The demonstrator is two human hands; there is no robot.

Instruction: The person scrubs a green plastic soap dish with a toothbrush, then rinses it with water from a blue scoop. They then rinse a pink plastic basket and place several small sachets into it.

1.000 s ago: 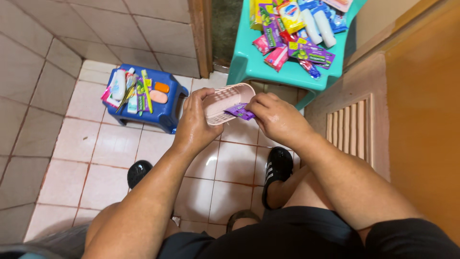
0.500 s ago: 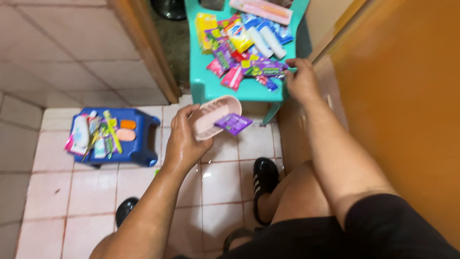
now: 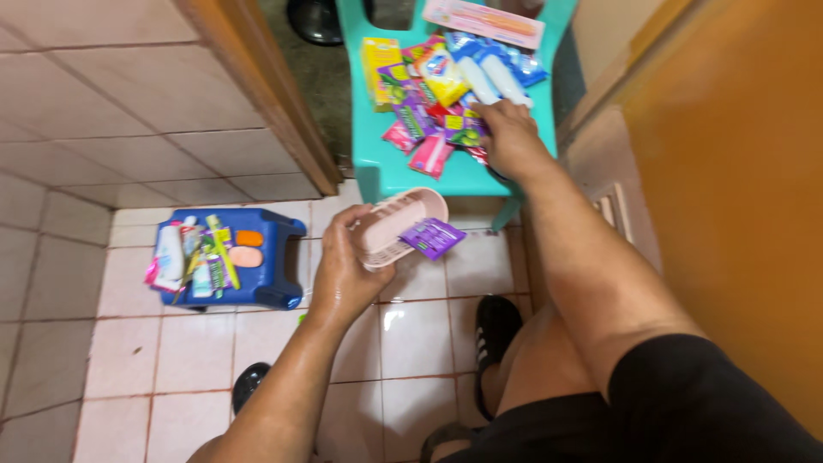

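My left hand [image 3: 347, 270] holds a pink slatted soap tray [image 3: 396, 225] over the tiled floor, with a purple sachet [image 3: 434, 237] hanging out of its right end. My right hand [image 3: 507, 135] reaches onto the teal plastic stool [image 3: 394, 171] and rests on a heap of several colourful sachets [image 3: 420, 111]. Its fingers curl over pink and green packets, and I cannot see whether they have closed on one. Two white-and-blue tubes [image 3: 489, 73] lie just beyond that hand.
A small blue stool [image 3: 279, 257] on the left carries toothbrushes, tubes and orange soap bars. A wooden door frame [image 3: 266, 94] rises beside the tiled wall. An orange door [image 3: 737, 189] stands on the right. My black shoes [image 3: 497, 330] rest on the wet floor.
My right hand left the soap tray and moved up to the sachets on the teal stool. The left hand kept the tray with the purple sachet. The view tilted up.
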